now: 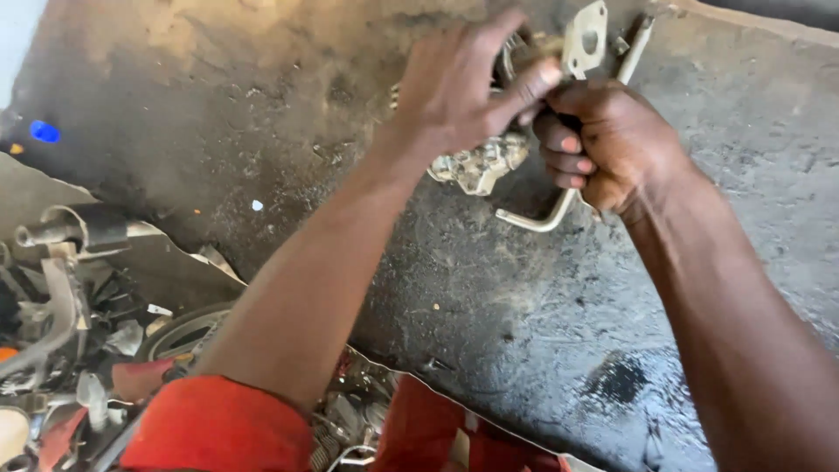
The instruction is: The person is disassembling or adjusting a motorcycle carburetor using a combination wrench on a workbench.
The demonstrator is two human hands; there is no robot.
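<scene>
While both hands clamp it, metal bracket (489, 157) under left hand (459, 87) fingers, bent rod (546, 218) inside right hand (603, 144) fist

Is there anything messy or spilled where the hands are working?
Yes. A dark wet-looking stain sits on the grey work surface, like spilled oil. The left hand and right hand grip a grimy metal part with a bent rod. Scrap parts lie heaped at the lower left.

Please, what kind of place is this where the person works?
Probably a mechanic's workshop or a scrap-parts yard. The hands grip a dirty metal part with a bent rod over a greasy, oil-stained work surface, and a heap of used metal parts lies beside it.
</scene>
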